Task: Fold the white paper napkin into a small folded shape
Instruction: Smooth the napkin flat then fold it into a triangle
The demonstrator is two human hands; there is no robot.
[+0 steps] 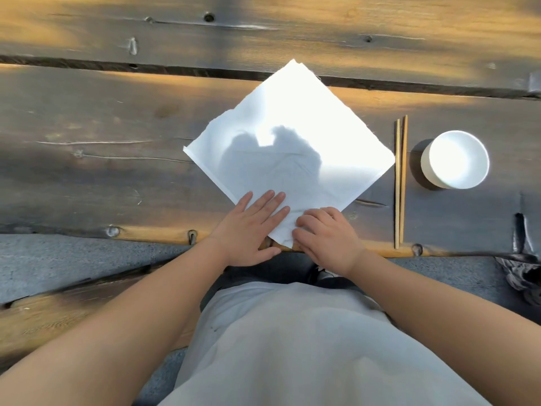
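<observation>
A white napkin (288, 148) lies as a diamond on a dark wooden table (102, 127). At three o'clock sit chopsticks (400, 183), then a white bowl (455, 159). At six o'clock, the left hand (251, 231) presses flat, open; the right hand (325, 235) curls, fingertips on the near corner.

- A white napkin (288, 148) lies as a diamond on the dark wooden table (117, 159).
- The left hand (248, 230) rests flat, fingers spread, on the napkin's near-left edge.
- The right hand (328, 238), fingers curled, presses the near corner.
- Chopsticks (400, 183) lie between the napkin and a white bowl (455, 159).
</observation>
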